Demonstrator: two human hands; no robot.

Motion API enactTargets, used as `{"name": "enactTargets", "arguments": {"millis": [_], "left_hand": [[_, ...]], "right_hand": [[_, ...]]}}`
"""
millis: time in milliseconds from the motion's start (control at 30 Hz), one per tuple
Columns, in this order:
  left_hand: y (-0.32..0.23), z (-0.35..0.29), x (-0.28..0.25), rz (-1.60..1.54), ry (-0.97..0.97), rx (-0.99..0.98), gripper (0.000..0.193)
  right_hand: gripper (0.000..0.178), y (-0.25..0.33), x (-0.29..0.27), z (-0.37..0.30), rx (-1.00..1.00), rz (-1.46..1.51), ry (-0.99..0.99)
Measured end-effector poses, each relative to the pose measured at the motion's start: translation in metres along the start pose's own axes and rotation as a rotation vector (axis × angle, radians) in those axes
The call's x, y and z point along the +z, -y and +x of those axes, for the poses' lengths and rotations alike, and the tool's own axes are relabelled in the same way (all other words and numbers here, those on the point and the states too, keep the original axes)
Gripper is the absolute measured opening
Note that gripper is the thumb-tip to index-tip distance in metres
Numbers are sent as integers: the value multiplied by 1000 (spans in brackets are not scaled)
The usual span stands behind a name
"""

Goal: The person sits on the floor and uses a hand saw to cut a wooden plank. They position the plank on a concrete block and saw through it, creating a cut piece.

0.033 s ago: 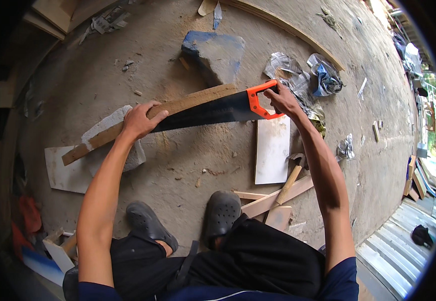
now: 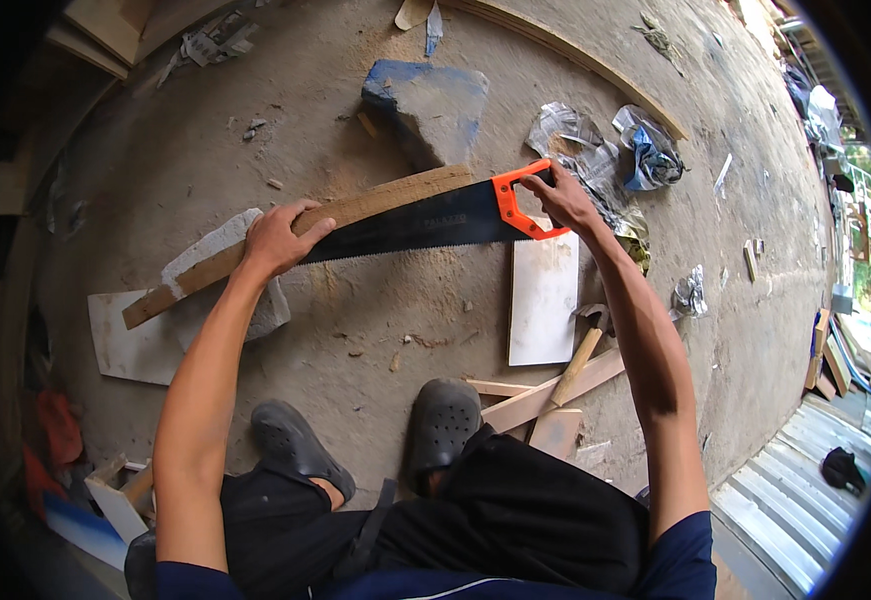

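Note:
A long narrow wooden stick [image 2: 395, 197] slants across the middle, its right end by a blue-stained grey block [image 2: 433, 105] and its left part over a pale block [image 2: 217, 243]. My left hand [image 2: 280, 240] is closed around the stick, thumb toward the saw. My right hand [image 2: 562, 197] grips the orange handle of a hand saw [image 2: 410, 226]. The dark blade lies along the near side of the stick, its toothed edge toward me and its tip close to my left hand. Whether blade and stick touch is hard to tell.
Below the saw handle lies a white board [image 2: 544, 305], with a hammer [image 2: 577, 366] and wood offcuts [image 2: 555, 400] nearer my feet. Crumpled newspaper [image 2: 652, 158] lies at right. Another white board [image 2: 115, 335] is under the left block. Sawdust dots the concrete floor [image 2: 355, 420].

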State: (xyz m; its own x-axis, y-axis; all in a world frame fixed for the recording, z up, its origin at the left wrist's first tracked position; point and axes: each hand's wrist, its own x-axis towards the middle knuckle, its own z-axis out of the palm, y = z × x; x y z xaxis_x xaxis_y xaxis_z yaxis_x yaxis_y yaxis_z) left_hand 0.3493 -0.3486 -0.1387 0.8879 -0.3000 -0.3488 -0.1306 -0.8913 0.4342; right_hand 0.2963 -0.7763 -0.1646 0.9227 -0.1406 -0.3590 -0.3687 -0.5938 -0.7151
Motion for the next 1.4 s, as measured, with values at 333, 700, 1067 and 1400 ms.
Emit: {"name": "enactTargets", "arguments": {"millis": [333,700,1067,1400], "left_hand": [[3,1,6,-35,-70,82,50],[6,0,8,-126,-74,47,47],[7,-2,18,-62,-227,159,42],[7,0,17,-71,-213,128,40]], "right_hand": [[58,0,2,-11,151,126,-40],[58,1,-11,4,149,99,-82],[65,-3,-7,12,122,-2,-76],[71,2,-5,14,111,-121,-78]]}}
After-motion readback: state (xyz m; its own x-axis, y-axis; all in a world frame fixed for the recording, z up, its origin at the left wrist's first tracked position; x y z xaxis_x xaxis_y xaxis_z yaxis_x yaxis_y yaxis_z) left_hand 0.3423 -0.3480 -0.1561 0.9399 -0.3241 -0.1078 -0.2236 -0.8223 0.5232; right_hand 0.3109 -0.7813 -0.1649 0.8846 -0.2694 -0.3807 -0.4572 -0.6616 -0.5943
